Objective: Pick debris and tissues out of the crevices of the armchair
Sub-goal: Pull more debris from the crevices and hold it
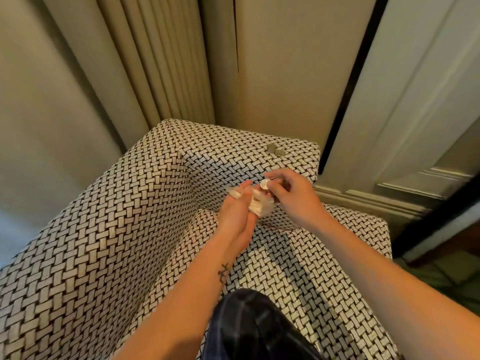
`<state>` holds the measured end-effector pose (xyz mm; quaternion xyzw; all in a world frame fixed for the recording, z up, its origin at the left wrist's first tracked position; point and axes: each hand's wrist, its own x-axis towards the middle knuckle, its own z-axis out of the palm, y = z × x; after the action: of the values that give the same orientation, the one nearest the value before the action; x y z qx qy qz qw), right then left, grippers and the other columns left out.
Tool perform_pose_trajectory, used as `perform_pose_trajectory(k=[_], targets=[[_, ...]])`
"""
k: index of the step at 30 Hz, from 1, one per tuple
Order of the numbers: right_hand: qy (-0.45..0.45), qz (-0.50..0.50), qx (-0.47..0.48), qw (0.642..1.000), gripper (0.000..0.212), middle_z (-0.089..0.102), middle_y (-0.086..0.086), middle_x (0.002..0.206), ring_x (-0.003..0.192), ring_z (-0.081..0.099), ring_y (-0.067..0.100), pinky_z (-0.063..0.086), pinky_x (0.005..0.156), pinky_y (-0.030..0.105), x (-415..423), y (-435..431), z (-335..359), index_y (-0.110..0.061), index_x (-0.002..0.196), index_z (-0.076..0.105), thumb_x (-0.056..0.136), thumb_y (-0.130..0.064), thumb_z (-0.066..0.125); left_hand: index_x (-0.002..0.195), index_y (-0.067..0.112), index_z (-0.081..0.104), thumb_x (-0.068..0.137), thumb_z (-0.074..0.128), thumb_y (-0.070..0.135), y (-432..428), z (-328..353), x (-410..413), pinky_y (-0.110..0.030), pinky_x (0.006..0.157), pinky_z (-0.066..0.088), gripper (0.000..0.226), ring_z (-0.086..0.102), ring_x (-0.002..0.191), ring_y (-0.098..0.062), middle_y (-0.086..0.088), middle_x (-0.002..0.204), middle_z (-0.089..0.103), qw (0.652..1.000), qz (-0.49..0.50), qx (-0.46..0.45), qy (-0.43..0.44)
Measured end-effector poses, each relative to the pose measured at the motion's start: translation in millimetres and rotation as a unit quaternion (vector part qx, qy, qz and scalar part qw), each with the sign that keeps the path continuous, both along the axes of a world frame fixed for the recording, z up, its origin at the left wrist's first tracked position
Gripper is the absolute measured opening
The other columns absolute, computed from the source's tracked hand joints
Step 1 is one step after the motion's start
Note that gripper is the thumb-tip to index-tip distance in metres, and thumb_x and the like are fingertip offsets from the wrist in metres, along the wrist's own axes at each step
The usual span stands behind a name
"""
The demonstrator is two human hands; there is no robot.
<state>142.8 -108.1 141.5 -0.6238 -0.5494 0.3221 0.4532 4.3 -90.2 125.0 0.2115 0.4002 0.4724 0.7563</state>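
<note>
— What's around the armchair [109, 229]?
— Curtains [145, 55] behind, a panelled door [405, 100] at right; two loose coins [275, 149] on its far top edge.
— And the fingers?
— On the left hand [237, 211] they curl round crumpled tissues [261, 205] above the seat corner; on the right hand [293, 196] they pinch a silver coin [265, 183] just beside them.

Woven cloth armchair [104, 229], shiny coin [265, 184]

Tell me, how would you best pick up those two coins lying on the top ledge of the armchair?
Come straight down from above and pinch each of the coins by its rim, fingertips on opposite edges. They lie flat on the woven top of the armchair, seemingly touching, so no side offers a face to hold. Take the nearer one first.
</note>
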Motion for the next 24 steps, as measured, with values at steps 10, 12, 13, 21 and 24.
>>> perform_pose_trajectory(k=[10,12,13,21,24], targets=[[-0.006,-0.077,0.049,0.996,0.011,0.068,-0.006,0.087,0.074,0.062,0.002,0.047,0.064,0.007,43.6,68.5,4.4,-0.018,0.106,0.069,0.098,-0.012,0.063,0.129,0.006,0.05,0.107,0.042,0.002,60.2,18.8,43.8,-0.041,0.1,0.054,0.024,0.067,0.108,-0.027,-0.02,0.121,0.064,1.0,0.001,0.012,0.004],[-0.039,-0.103,0.05,0.993,0.013,0.067,-0.011,0.089,0.077,0.059,-0.002,0.042,0.063,0.004,49.5,79.6,2.5,-0.02,0.106,0.07,0.098,-0.014,0.063,0.133,0.005,0.05,0.107,0.042,0.003,65.2,18.0,46.9,-0.041,0.1,0.055,0.027,0.067,0.112,-0.028,-0.02,0.124,0.064,1.0,0.001,0.013,0.012],[-0.05,-0.11,0.045,0.992,0.013,0.066,-0.012,0.09,0.079,0.058,-0.002,0.042,0.064,0.006,50.4,83.3,2.3,-0.021,0.106,0.071,0.097,-0.015,0.063,0.134,0.005,0.05,0.107,0.043,0.003,65.8,17.9,46.8,-0.041,0.101,0.055,0.028,0.068,0.113,-0.029,-0.02,0.124,0.064,1.0,0.002,0.015,0.018],[-0.119,-0.167,0.033,0.978,0.017,0.071,-0.005,0.098,0.087,0.065,0.013,0.056,0.082,0.037,44.8,104.2,-8.5,-0.021,0.104,0.074,0.094,-0.017,0.06,0.128,0.007,0.053,0.106,0.044,0.003,64.1,10.9,49.4,-0.044,0.103,0.055,0.024,0.068,0.109,-0.028,-0.021,0.122,0.065,1.0,-0.004,0.026,0.01],[-0.161,-0.193,0.038,0.967,0.015,0.068,-0.002,0.106,0.09,0.062,0.012,0.049,0.078,0.027,41.8,104.4,-11.3,-0.02,0.105,0.073,0.095,-0.02,0.061,0.133,0.005,0.051,0.106,0.044,0.003,62.4,13.3,51.3,-0.046,0.105,0.053,0.028,0.068,0.106,-0.027,-0.019,0.12,0.066,0.999,-0.004,0.032,0.023]])
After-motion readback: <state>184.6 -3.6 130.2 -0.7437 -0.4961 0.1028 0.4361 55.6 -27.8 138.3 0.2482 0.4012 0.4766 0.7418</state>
